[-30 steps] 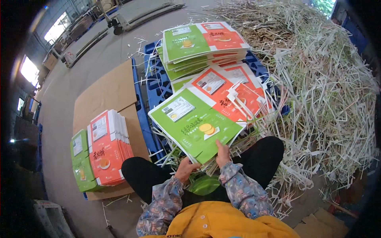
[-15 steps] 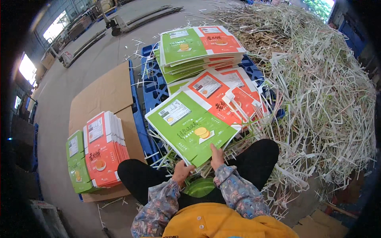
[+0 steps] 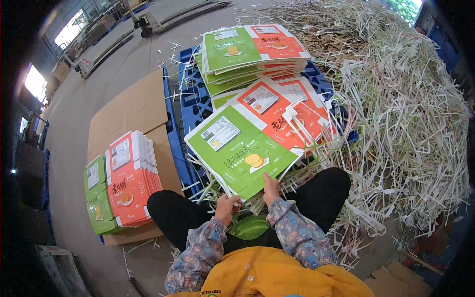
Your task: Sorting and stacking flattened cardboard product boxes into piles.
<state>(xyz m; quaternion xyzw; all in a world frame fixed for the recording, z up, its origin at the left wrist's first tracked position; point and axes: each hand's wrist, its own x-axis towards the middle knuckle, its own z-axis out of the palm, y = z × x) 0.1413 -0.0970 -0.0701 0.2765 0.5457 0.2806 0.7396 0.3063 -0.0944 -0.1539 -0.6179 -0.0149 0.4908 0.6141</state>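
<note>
A large printed card sheet (image 3: pixel 237 156), half green and half red with white borders, lies slanted in front of me. My left hand (image 3: pixel 228 208) is closed on its near left corner, with the fingers curled at the edge. My right hand (image 3: pixel 271 190) pinches the near edge a little to the right, thumb on top. More red printed sheets (image 3: pixel 297 94) lie beneath and behind it. White paper strips (image 3: pixel 294 119) rest across the red part. Just beyond stands a thick stack of the same sheets (image 3: pixel 232 52).
Blue pallets (image 3: pixel 190 101) carry the sheets. On cardboard (image 3: pixel 131 106) at left sit stacked red cut pieces (image 3: pixel 129 185) and green ones (image 3: pixel 96 198). A big heap of paper trimmings (image 3: pixel 401 133) fills the right. Something round and green (image 3: pixel 250 227) lies between my legs. Pallet jacks (image 3: pixel 163 22) stand far back.
My left hand has shifted slightly up, its fingers more curled round the sheet's corner. My right hand stays on the near edge. The view has shifted a little.
</note>
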